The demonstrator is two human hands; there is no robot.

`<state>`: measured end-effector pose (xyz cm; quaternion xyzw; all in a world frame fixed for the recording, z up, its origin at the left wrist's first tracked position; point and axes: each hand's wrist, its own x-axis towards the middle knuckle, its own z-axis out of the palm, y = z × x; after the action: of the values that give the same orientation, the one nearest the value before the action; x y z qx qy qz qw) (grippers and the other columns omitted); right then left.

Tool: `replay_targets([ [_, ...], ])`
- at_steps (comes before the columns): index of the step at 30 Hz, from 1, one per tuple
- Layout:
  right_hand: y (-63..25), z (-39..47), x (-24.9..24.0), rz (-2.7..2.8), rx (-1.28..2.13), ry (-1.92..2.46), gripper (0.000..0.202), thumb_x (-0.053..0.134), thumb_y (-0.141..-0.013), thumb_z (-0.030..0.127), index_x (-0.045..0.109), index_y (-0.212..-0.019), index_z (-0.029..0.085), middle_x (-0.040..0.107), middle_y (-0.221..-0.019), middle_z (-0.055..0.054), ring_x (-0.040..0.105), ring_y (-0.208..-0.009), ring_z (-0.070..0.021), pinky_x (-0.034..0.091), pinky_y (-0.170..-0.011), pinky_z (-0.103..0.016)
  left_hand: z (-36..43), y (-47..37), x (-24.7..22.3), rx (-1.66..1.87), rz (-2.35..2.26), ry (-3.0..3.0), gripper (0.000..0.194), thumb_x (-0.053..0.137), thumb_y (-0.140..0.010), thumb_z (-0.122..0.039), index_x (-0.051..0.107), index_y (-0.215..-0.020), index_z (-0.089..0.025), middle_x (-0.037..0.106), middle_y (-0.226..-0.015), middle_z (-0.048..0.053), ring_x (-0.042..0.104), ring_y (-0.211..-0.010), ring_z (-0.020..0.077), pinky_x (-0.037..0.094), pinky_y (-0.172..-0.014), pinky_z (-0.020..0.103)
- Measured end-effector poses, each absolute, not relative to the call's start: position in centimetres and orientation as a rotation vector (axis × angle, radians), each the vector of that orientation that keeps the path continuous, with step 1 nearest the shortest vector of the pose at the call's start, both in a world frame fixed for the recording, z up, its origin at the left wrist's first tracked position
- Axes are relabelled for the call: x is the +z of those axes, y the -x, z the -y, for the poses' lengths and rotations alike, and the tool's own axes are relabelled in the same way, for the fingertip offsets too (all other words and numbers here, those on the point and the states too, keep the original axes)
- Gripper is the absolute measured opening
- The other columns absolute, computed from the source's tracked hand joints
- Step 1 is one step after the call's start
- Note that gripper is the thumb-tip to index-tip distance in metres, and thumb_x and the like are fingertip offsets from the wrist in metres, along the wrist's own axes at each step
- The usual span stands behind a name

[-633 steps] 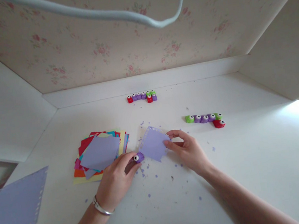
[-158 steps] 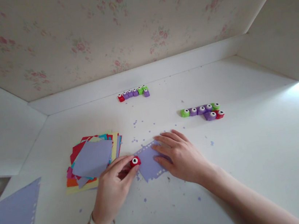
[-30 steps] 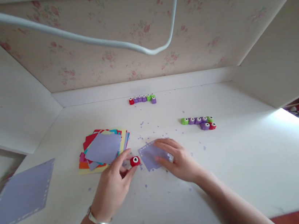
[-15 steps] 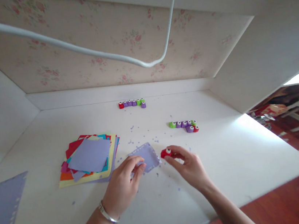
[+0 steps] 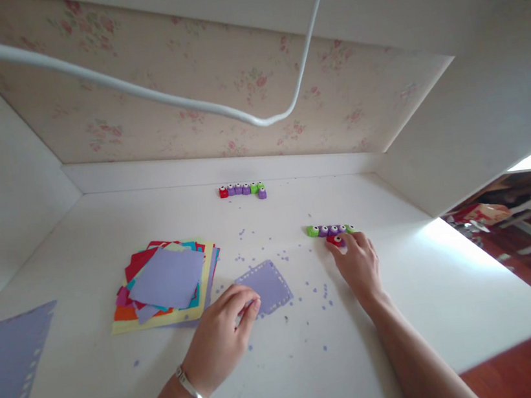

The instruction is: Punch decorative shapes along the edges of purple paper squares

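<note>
My right hand is closed on a red craft punch with a white top, at the front of a row of green and purple craft punches. Its fingers partly cover the row's right end. My left hand hovers at the left corner of a small purple paper square with holes punched along its edges. The left thumb and index fingertips meet in a pinch; whether anything is between them is hidden. Purple punched-out bits lie scattered around the square.
A stack of coloured paper lies left of my hands. Farther left is a larger purple sheet with a punched edge. Another row of punches stands near the back wall. A white cable hangs across the upper view.
My right hand has carried the red punch away from the purple square, right and back to the nearer row of punches. The left fingertips have closed together. The view has shifted slightly.
</note>
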<state>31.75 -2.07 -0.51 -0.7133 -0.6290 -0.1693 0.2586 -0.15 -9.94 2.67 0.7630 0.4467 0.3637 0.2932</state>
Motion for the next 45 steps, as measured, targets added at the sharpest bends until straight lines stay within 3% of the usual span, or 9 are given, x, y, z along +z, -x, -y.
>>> replay_targets([
  [6,-31.4,2.2,-0.4,1.682,-0.498,1.848,0.043,0.057,-0.086,0.05,0.065,-0.112,0.016,0.064,-0.104,-0.014,0.056,-0.093,-0.0273,0.045,-0.085,-0.041,9.9,0.0,2.5,0.94,-1.19,-2.006,0.014,0.046,-0.098,-0.025,0.059,-0.094,-0.022,0.063,-0.094,0.002,0.06,-0.086,0.0145,0.048,-0.08,0.028],
  [9,-29.0,3.0,0.7,1.718,-0.357,1.695,0.038,0.053,-0.09,0.048,0.066,-0.108,0.017,0.066,-0.096,-0.01,0.058,-0.091,-0.0245,0.043,-0.087,-0.038,9.5,0.1,2.8,0.963,-1.228,-1.96,0.017,0.046,-0.098,-0.027,0.06,-0.092,-0.021,0.064,-0.091,0.002,0.06,-0.082,0.0141,0.049,-0.076,0.026],
  [13,-24.2,3.3,1.7,1.688,0.18,1.658,0.036,0.049,-0.092,0.049,0.069,-0.092,0.02,0.059,-0.061,0.001,0.051,-0.054,-0.0141,0.04,-0.061,-0.026,7.3,-0.4,4.3,0.948,-1.321,-1.985,0.018,0.047,-0.096,-0.029,0.063,-0.09,-0.021,0.066,-0.091,0.002,0.062,-0.078,0.0136,0.05,-0.074,0.024],
  [16,-21.5,2.8,1.6,1.603,0.432,1.682,0.04,0.048,-0.091,0.052,0.069,-0.08,0.02,0.05,-0.049,0.004,0.045,-0.047,-0.0121,0.032,-0.052,-0.024,3.7,-1.8,5.9,0.808,-1.456,-2.144,0.015,0.05,-0.094,-0.026,0.064,-0.091,-0.022,0.068,-0.094,0.001,0.065,-0.081,0.0138,0.05,-0.076,0.023],
  [21,-21.1,1.9,0.6,1.639,0.637,1.612,0.041,0.049,-0.089,0.052,0.07,-0.078,0.018,0.043,-0.047,0.006,0.04,-0.046,-0.0108,0.026,-0.049,-0.024,-5.0,-4.9,6.3,0.632,-1.744,-2.195,0.017,0.055,-0.089,-0.028,0.065,-0.101,-0.023,0.069,-0.105,0.004,0.066,-0.093,0.0207,0.05,-0.083,0.031],
  [29,-22.0,1.5,0.5,1.644,0.74,1.579,0.04,0.049,-0.088,0.051,0.07,-0.079,0.018,0.042,-0.049,0.005,0.037,-0.047,-0.0101,0.024,-0.047,-0.023,-14.1,-9.2,4.2,0.517,-2.022,-2.082,0.047,0.051,-0.09,-0.049,0.055,-0.121,-0.012,0.062,-0.118,0.019,0.062,-0.106,0.0323,0.049,-0.086,0.043],
  [33,-22.1,1.4,0.6,1.659,0.749,1.569,0.039,0.05,-0.088,0.05,0.07,-0.079,0.018,0.043,-0.049,0.005,0.037,-0.046,-0.0102,0.025,-0.047,-0.023,-15.6,-10.2,3.3,0.499,-2.069,-2.065,0.048,0.053,-0.092,-0.045,0.053,-0.123,-0.008,0.06,-0.118,0.022,0.059,-0.109,0.0311,0.048,-0.089,0.041],
  [39,-22.1,1.2,0.4,1.69,0.751,1.549,0.036,0.05,-0.089,0.047,0.07,-0.078,0.019,0.045,-0.05,0.005,0.039,-0.047,-0.0102,0.025,-0.048,-0.024,-16.7,-9.6,2.9,0.47,-2.059,-2.117,0.035,0.058,-0.093,-0.033,0.055,-0.122,-0.016,0.058,-0.122,0.01,0.06,-0.103,0.0231,0.052,-0.086,0.044],
  [45,-22.2,1.4,0.5,1.726,0.72,1.541,0.035,0.05,-0.09,0.047,0.07,-0.08,0.019,0.048,-0.051,0.005,0.043,-0.048,-0.0104,0.028,-0.05,-0.023,-14.7,-8.2,4.3,0.477,-1.892,-2.21,0.029,0.056,-0.094,-0.03,0.06,-0.115,-0.011,0.063,-0.115,0.013,0.061,-0.103,0.0244,0.05,-0.09,0.042],
])
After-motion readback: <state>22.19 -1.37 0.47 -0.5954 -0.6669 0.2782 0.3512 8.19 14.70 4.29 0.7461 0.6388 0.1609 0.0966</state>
